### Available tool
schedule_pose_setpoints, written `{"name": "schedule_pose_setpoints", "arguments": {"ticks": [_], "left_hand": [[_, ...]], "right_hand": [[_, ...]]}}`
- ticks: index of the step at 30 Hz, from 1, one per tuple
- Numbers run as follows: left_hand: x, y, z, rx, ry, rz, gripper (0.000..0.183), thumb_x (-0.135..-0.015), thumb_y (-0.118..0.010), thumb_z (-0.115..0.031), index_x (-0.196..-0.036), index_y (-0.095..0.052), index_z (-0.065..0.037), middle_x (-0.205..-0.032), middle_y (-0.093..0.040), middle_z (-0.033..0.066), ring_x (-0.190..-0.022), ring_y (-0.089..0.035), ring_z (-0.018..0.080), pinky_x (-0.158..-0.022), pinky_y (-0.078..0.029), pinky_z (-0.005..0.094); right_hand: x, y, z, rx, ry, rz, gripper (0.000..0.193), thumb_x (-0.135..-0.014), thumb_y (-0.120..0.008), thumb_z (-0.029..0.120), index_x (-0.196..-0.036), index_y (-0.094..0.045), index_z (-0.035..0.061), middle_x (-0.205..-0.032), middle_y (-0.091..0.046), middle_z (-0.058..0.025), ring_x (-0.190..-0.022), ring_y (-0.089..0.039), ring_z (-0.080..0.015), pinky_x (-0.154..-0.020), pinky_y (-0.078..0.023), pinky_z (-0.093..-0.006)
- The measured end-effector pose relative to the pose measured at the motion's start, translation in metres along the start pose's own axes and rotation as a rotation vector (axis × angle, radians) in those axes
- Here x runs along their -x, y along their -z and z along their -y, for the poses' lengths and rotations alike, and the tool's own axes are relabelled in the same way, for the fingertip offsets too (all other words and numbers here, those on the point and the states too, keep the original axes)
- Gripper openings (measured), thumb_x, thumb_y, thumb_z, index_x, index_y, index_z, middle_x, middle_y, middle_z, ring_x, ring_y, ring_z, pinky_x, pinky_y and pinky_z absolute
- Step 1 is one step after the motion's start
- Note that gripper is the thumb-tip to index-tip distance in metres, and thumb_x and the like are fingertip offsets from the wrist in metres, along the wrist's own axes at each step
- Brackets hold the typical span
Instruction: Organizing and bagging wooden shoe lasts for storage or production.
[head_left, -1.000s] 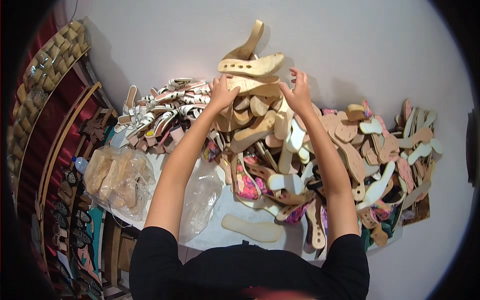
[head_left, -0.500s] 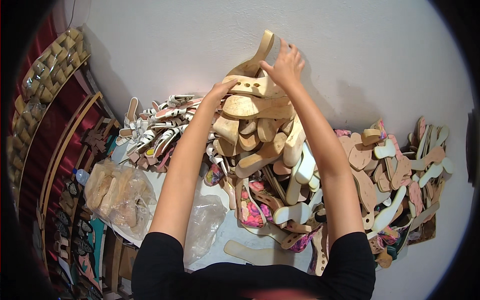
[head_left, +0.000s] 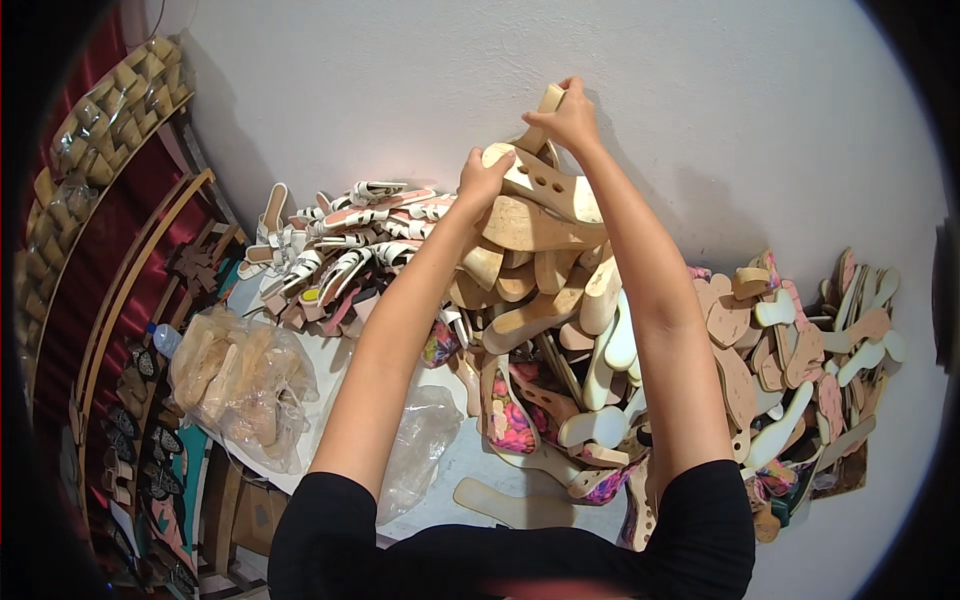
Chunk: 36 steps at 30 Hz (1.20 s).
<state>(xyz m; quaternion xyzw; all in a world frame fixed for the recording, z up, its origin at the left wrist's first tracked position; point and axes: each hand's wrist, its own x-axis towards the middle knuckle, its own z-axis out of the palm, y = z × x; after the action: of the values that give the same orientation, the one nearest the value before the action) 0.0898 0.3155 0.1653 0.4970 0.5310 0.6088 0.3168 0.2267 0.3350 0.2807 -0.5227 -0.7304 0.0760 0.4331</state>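
Note:
At the top of the heap, my left hand [head_left: 484, 182] is closed on the rounded end of a pale wooden shoe sole [head_left: 570, 192] with three holes in its side. My right hand [head_left: 570, 122] grips the raised end of another wooden wedge sole [head_left: 550, 98], which stands tilted against the wall behind the first. Its lower part is hidden by the holed sole and my hands. Directly beneath lies a larger wooden sole [head_left: 540, 226], on top of several more bare wooden soles [head_left: 540, 312].
White strappy sandals [head_left: 345, 262] are stacked left of the heap. Flower-patterned wedges [head_left: 510, 420] and pale insoles [head_left: 785, 420] spread in front and to the right. A plastic bag of wooden soles [head_left: 240, 385] sits at the table's left, beside shelves [head_left: 140, 280] of footwear.
My right hand has closed on the raised sole, which now sits lower. My left hand has shifted right and the holed sole has tilted, its left end up. The view has moved slightly.

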Motion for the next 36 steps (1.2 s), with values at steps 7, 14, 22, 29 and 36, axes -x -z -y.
{"name": "schedule_pose_setpoints", "arguments": {"ticks": [7, 14, 22, 29, 36], "left_hand": [[0.027, -0.014, -0.017, -0.019, -0.221, -0.051, 0.036, -0.077, -0.061, -0.031, -0.088, -0.044, -0.001, -0.083, -0.06, 0.0179, -0.079, -0.059, 0.027, -0.071, -0.044, 0.036], [0.032, -0.019, -0.019, 0.483, -0.321, -0.457, 0.022, -0.08, -0.058, -0.013, -0.092, -0.042, -0.003, -0.083, -0.054, 0.0092, -0.076, -0.051, 0.0182, -0.071, -0.042, 0.0315], [0.047, -0.008, -0.057, 0.513, -0.172, -0.582, 0.046, -0.088, -0.041, -0.04, -0.076, -0.057, 0.001, -0.072, -0.059, 0.0095, -0.068, -0.055, 0.0196, -0.067, -0.044, 0.0327], [0.109, -0.009, -0.11, 0.334, -0.237, -0.333, 0.077, -0.089, -0.012, -0.056, -0.074, -0.06, 0.003, -0.072, -0.062, 0.0157, -0.073, -0.06, 0.0274, -0.069, -0.043, 0.0392], [0.192, 0.013, -0.125, 0.121, -0.223, -0.261, 0.077, -0.09, -0.008, -0.054, -0.091, -0.061, 0.0, -0.083, -0.063, 0.0176, -0.084, -0.058, 0.0325, -0.074, -0.041, 0.0405]], "right_hand": [[0.012, 0.026, -0.019, -0.031, 0.252, -0.243, 0.075, -0.06, -0.076, 0.044, -0.109, -0.043, -0.0008, -0.092, -0.058, -0.0213, -0.082, -0.06, -0.0265, -0.069, -0.051, -0.035], [0.029, 0.104, 0.0, 0.048, 0.583, -0.537, 0.069, -0.063, -0.071, 0.052, -0.114, -0.047, 0.0116, -0.099, -0.055, -0.0117, -0.089, -0.046, -0.0245, -0.079, -0.043, -0.0371], [0.069, 0.146, 0.061, 0.043, 0.975, -0.208, 0.048, -0.07, -0.071, 0.027, -0.115, -0.056, 0.0174, -0.109, -0.058, -0.0064, -0.096, -0.055, -0.0244, -0.083, -0.049, -0.0378], [0.11, 0.136, 0.119, 0.103, 0.86, 0.195, 0.047, -0.075, -0.064, 0.028, -0.117, -0.055, 0.0094, -0.097, -0.058, -0.0125, -0.086, -0.056, -0.029, -0.075, -0.046, -0.0352], [0.146, 0.092, 0.113, 0.174, 0.525, 0.214, 0.05, -0.074, -0.06, 0.037, -0.105, -0.059, -0.0026, -0.087, -0.061, -0.0215, -0.085, -0.059, -0.0333, -0.079, -0.045, -0.0365]]}}
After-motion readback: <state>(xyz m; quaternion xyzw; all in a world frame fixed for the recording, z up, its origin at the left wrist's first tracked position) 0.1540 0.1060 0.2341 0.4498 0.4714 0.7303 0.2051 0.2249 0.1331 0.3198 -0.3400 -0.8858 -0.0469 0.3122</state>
